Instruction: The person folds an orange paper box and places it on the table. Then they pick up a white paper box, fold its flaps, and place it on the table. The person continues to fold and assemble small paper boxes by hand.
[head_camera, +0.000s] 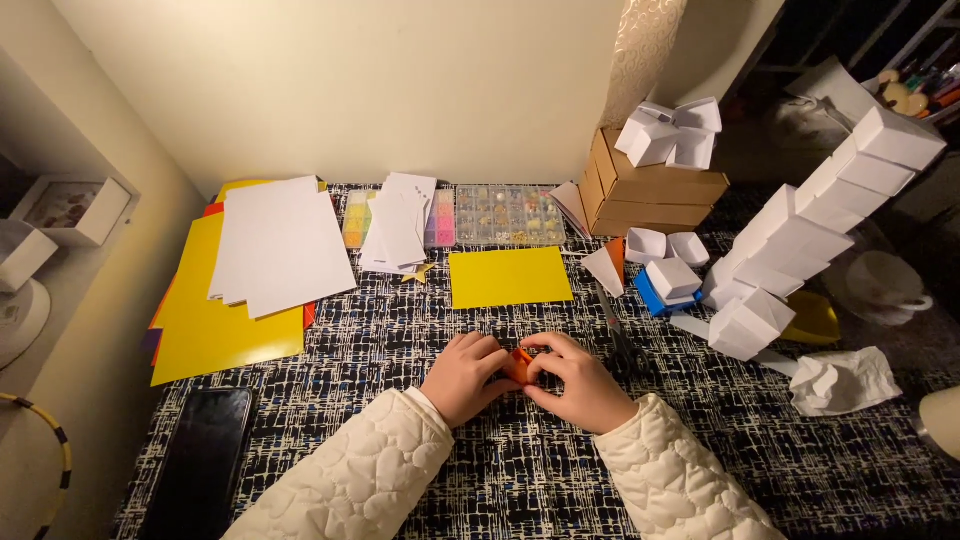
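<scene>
Orange paper piece (519, 364): a small folded bit of orange paper, low over the patterned tabletop (420, 330) near its front middle, pinched between both hands.
Left hand (463, 378): fingers curled in from the left, grip closed on the orange paper piece, thumb side toward the fold.
Right hand (580, 385): fingers bent over from the right, grip likewise clamped on the piece; the two hands touch around it.
Doing the fold well: judging by the pinch, the crease wants firm, even pressure with the edges kept matched, the piece steadied against the tabletop so it does not skew.
Yellow sheet (510, 276): flat, just beyond the hands.
Scissors (615, 325): lying just right of the hands.
White paper boxes (800, 250): a leaning stack further right, well apart; more sit on a cardboard box (650, 190).
Paper stacks (270, 245): white on yellow, far left.
Phone (205, 455): dark, face up at the near left corner.
</scene>
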